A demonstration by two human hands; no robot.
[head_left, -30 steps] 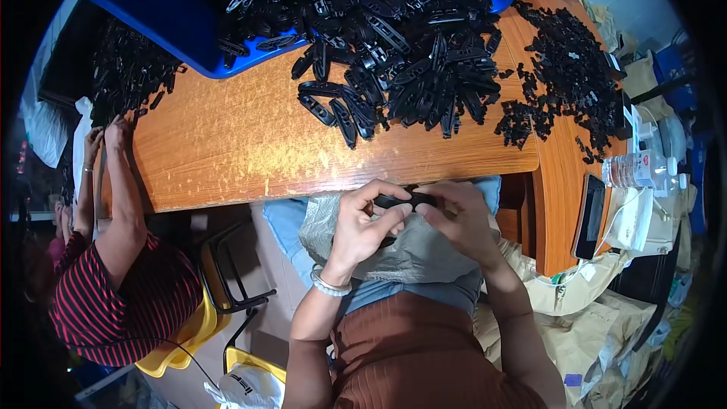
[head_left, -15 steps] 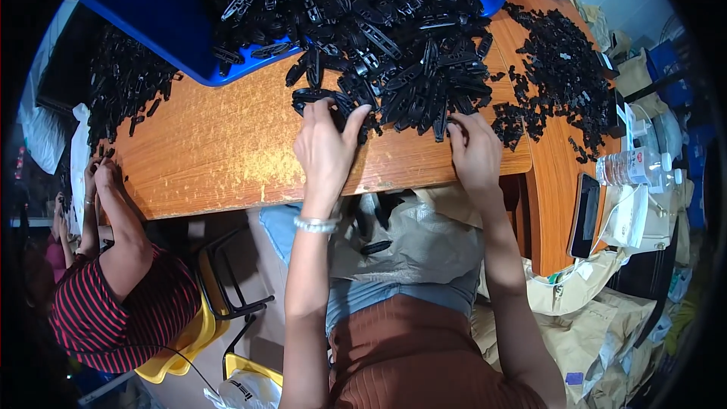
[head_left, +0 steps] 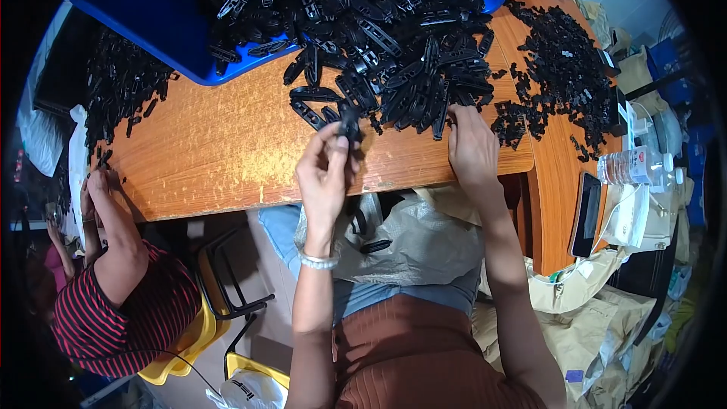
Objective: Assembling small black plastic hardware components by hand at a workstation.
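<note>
In front of me my left hand [head_left: 322, 174] is closed on a small elongated black plastic part [head_left: 349, 125], lifted just over the table's near edge. That part is a little blurred. My right hand [head_left: 475, 150] rests at the table near the lower right of a heap of long oval black plastic parts [head_left: 409, 79]. Its fingers are curled and close together, and whatever they may hold is hidden. A few loose oval parts [head_left: 310, 110] lie just beyond my left hand.
The heap spills from a blue bin [head_left: 144, 19] onto the wooden table [head_left: 219, 144]. Smaller black pieces [head_left: 560, 68] spread to the right, near a phone [head_left: 585, 216] and clear bottles [head_left: 628, 167]. A plastic sack [head_left: 409, 246] covers my lap. Another person in a striped top [head_left: 129, 307] works at left.
My left hand has drawn back from the heap toward me and now holds a black plastic part. My right hand has shifted slightly, its fingers closer together.
</note>
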